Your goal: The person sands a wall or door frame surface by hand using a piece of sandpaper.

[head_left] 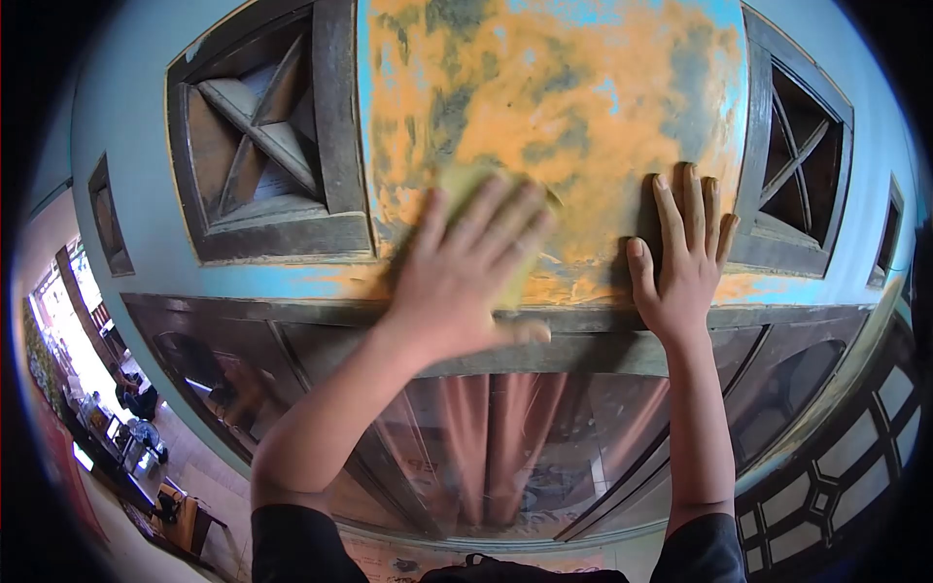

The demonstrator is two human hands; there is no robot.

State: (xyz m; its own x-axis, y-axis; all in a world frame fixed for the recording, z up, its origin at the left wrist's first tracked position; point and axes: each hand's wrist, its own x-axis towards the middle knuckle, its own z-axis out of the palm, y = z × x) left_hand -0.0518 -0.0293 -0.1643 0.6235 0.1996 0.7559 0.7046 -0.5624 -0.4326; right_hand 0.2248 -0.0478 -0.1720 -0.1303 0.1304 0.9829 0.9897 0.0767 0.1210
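Observation:
My left hand [471, 267], blurred by motion, lies flat with its fingers spread over a yellowish sheet [530, 209], pressing it to the wall panel. The panel [583, 107] is patchy orange, grey and light blue. To the right, my right hand [685, 257] rests with spread fingers on the lower right part of the same panel, holding nothing. Its palm is near the dark wooden beam below.
Dark wooden frames with crossed slats stand left [262, 126] and right [802, 155] of the panel. Beneath are glazed panes with a pinkish curtain [486, 437]. A fan [144, 434] and a wooden table [190, 525] show at lower left, a dark grille [821, 500] at lower right.

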